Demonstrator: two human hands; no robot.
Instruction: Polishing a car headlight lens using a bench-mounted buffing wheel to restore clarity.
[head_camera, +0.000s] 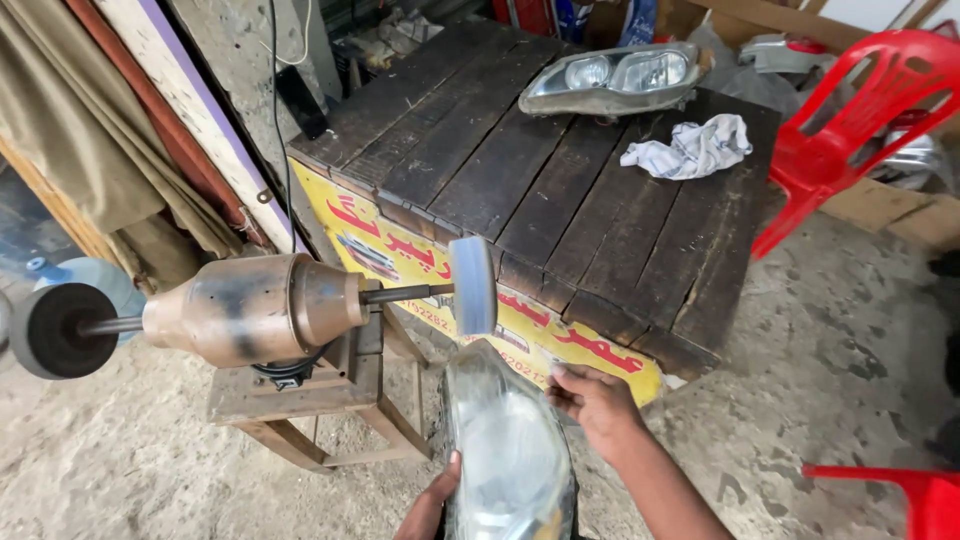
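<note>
Both hands hold a car headlight (510, 455) upright on its long edge, just below the pale buffing wheel (473, 285); the lens faces up and toward the wheel's rim, which seems to be why it is tilted so, with its upper tip nearest the pad but not clearly touching it. The left hand (432, 505) cups the lamp's lower left side, thumb laid on the lens; its fingers wrap behind the housing and are hidden, so how tightly they close I cannot tell beyond the fact that they grip the lamp. The right hand (597, 400) steadies the upper right edge, fingers curled narrow around the rim.

The wheel sits on a shaft from a worn copper-coloured motor (250, 308), bolted to a small wooden stand (300, 400) on the dusty floor; a dark wheel (50, 330) rides the shaft's other end.

Behind stands a dark plank bench (520, 180) with a yellow printed panel on its front; on it lie a second headlight (612, 78) and a crumpled white rag (690, 147), well apart from the hands. A red plastic chair (850, 110) stands beside the bench. No open container shows its contents; a bluish water bottle (85, 275) at the left edge is too hidden to judge.
</note>
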